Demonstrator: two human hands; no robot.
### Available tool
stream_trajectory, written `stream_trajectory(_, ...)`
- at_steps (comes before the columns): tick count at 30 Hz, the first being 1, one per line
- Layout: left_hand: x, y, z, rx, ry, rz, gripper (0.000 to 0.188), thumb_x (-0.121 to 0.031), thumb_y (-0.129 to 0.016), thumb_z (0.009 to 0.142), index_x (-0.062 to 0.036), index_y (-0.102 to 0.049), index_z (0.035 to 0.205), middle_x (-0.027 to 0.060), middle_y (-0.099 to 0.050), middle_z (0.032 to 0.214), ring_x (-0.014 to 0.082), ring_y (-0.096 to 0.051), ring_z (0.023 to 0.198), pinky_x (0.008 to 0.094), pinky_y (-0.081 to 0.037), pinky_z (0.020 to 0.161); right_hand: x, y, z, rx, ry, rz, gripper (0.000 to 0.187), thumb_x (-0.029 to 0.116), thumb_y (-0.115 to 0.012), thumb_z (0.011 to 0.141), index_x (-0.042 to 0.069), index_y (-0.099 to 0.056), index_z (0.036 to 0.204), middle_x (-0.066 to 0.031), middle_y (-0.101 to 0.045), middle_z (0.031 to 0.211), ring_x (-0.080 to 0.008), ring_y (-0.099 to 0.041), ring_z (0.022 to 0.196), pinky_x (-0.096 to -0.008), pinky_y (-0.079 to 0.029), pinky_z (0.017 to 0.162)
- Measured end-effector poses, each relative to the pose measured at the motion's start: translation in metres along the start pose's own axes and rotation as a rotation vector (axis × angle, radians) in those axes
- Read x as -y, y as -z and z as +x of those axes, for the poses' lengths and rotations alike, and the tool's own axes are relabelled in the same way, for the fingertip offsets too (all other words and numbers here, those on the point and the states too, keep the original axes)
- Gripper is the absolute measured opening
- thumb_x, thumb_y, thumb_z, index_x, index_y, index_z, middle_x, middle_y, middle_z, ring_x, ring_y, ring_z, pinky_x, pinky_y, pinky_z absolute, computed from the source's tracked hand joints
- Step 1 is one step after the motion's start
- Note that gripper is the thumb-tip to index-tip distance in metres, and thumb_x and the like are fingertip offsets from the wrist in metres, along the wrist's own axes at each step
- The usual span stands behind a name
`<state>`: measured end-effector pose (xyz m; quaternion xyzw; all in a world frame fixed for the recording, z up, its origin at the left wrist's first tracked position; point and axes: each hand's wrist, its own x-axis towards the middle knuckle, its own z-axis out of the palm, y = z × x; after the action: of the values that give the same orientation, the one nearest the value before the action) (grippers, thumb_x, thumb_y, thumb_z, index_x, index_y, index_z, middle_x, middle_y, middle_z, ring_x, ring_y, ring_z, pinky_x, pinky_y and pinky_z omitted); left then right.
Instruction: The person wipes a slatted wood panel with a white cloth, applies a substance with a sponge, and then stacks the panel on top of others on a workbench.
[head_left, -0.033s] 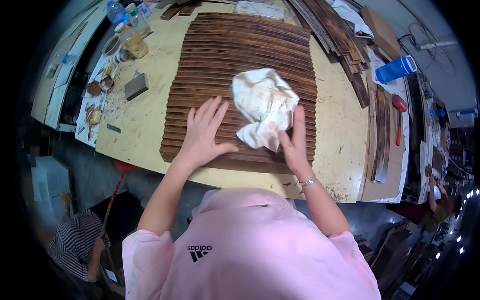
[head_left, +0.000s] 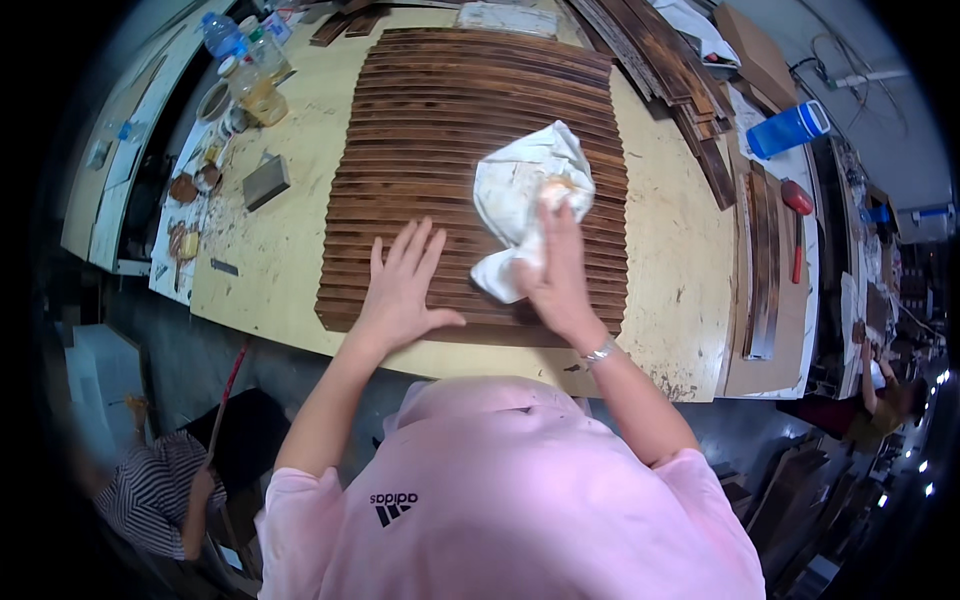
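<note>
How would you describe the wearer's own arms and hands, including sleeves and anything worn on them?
The left hand and right hand are both ungloved. Short, loose, pale pink sleeves leave the forearms bare. A silvery band circles the right wrist, though whether watch or bracelet is unclear; nothing shows on the left wrist.

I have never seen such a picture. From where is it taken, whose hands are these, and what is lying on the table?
There is no machine: the bare hands belong to the person in pink, who wears the camera on the head. It looks down, and its wide lens bends straight edges.

The left hand is spread on a ridged brown panel, which lies on the pale table. The right hand is on a stained white cloth; whether it grips or only presses, I cannot tell.

Left of the panel is a grey block; at upper right are dark wooden strips.
</note>
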<state>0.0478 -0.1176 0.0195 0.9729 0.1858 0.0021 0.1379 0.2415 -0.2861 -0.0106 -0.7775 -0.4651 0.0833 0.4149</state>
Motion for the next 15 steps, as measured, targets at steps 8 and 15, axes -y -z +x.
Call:
stream_trajectory(8, -0.015, -0.026, 0.008, 0.041, 0.006, 0.035, 0.111, -0.068, -0.076, 0.068, -0.0124, -0.035, 0.155, 0.0075, -0.027, 0.164, 0.026, -0.022, 0.152, 0.0596, -0.014, 0.122, -0.014, -0.016, 0.04, 0.226, 0.234, -0.439, 0.055, 0.029, -0.063, 0.093, 0.017, -0.051, 0.145, -0.0126, -0.045, 0.154, -0.0384, -0.038, 0.143, -0.0569, -0.028, 0.117)
stream_trajectory(15, -0.017, -0.025, 0.006, 0.001, 0.016, 0.013, 0.11, -0.066, -0.078, 0.067, -0.0147, -0.036, 0.155, 0.0065, -0.028, 0.163, 0.0263, -0.024, 0.151, 0.0595, -0.016, 0.122, -0.099, 0.076, 0.008, 0.029, 0.16, -0.487, 0.051, 0.001, -0.063, 0.083, 0.015, -0.063, 0.132, -0.0104, -0.059, 0.14, -0.0383, -0.054, 0.124, -0.048, -0.043, 0.105)
